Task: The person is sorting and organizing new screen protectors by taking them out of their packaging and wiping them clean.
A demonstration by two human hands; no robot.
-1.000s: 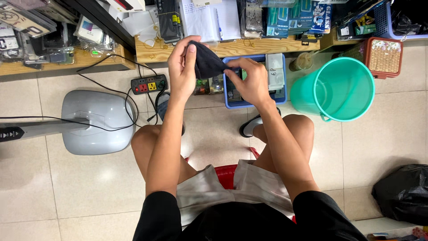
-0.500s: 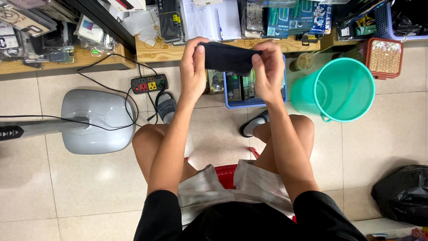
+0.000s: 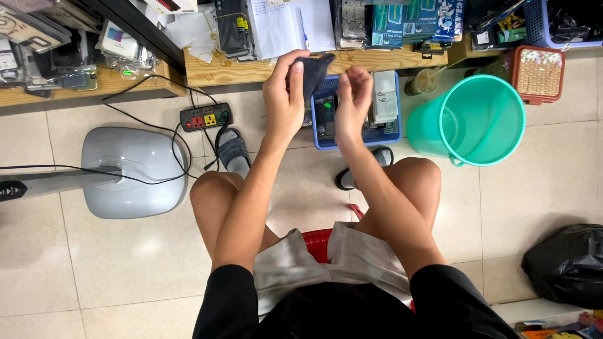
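Over a pale tiled floor [image 3: 125,263], the left hand [image 3: 284,94] grips a dark cloth [image 3: 312,74] raised above a blue basket [image 3: 352,135] at the edge of a low wooden shelf [image 3: 251,70], the right hand [image 3: 352,103] loosely curled and empty beside it, a green bucket [image 3: 477,119] standing just right of the basket.

Dark navy cloth [image 3: 312,74] — plain. Teal bucket [image 3: 480,119], blue tray [image 3: 355,135], grey fan base [image 3: 135,169], black bag [image 3: 565,263], red stool [image 3: 317,242] — on pale cream tiles [image 3: 113,263].
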